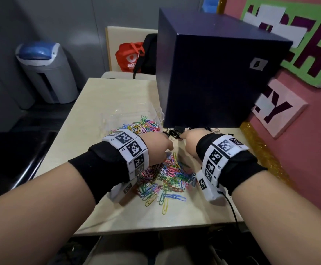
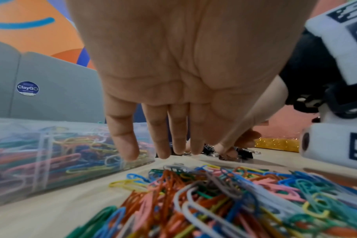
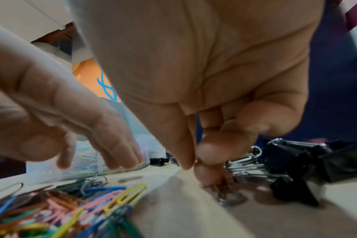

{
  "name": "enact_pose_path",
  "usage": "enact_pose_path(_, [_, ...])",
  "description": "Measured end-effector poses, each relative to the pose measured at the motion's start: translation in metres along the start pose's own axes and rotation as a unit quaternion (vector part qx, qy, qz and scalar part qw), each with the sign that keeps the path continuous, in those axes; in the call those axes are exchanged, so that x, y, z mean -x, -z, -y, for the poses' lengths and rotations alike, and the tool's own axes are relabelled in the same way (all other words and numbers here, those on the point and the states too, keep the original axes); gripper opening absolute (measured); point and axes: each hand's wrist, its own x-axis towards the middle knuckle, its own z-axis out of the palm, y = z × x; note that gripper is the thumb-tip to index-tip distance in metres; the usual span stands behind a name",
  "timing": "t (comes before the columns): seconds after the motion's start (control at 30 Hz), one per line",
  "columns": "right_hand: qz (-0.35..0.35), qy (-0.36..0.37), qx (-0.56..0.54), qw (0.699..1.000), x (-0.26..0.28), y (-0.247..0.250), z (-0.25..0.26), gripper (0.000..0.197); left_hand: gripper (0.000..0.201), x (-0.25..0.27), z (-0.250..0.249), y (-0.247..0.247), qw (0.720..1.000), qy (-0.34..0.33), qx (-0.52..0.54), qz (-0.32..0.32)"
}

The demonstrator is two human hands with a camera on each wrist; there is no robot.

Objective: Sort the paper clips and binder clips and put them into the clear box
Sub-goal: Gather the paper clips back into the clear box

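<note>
A clear box (image 1: pixel 131 113) holding coloured paper clips stands at the table's middle left, also seen in the left wrist view (image 2: pixel 51 153). A loose pile of coloured paper clips (image 1: pixel 167 178) lies between my wrists. Black binder clips (image 1: pixel 175 132) cluster in front of the dark box; the right wrist view shows them (image 3: pixel 285 162) as well. My left hand (image 2: pixel 163 149) hangs over the table beside the clear box, fingers straight, holding nothing. My right hand (image 3: pixel 194 165) has its thumb and fingertips pinched together on a binder clip's wire handle at the edge of the cluster.
A large dark blue box (image 1: pixel 213 77) stands right behind the binder clips. A pink wall with lettered signs and a gold glitter strip (image 1: pixel 260 150) borders the table on the right. A grey bin (image 1: pixel 47 73) and a red bag (image 1: pixel 129 56) sit beyond the table.
</note>
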Motion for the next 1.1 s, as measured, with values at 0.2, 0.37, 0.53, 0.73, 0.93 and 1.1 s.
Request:
enact_pose_path(0.2, [0.005,0.035,0.030,0.999,0.008,-0.008,-0.001,0.044,0.036,-0.021,-0.008,0.002,0.999,0.004,-0.045,-0.013])
enact_pose_path(0.37, [-0.025,0.037,-0.050,0.998,0.013,-0.012,-0.009,0.035,0.036,-0.038,-0.010,0.001,0.998,-0.001,-0.062,0.028])
enact_pose_path(0.53, [-0.029,-0.006,-0.065,0.997,0.009,-0.005,-0.015,0.036,0.028,-0.037,-0.007,0.000,0.995,0.026,-0.087,0.044])
enact_pose_path(0.73, [-0.020,-0.025,-0.039,0.999,-0.001,0.007,-0.012,0.050,0.036,-0.033,0.009,-0.009,0.998,0.032,-0.046,0.023])
enact_pose_path(0.93, [0.039,-0.064,0.057,0.996,-0.012,0.003,-0.014,0.042,0.031,-0.035,0.004,-0.007,0.996,0.041,-0.072,0.037])
enact_pose_path(1.1, [0.026,-0.062,0.033,0.997,-0.010,0.007,-0.014,0.045,0.030,-0.035,0.001,-0.002,0.994,0.051,-0.082,0.060])
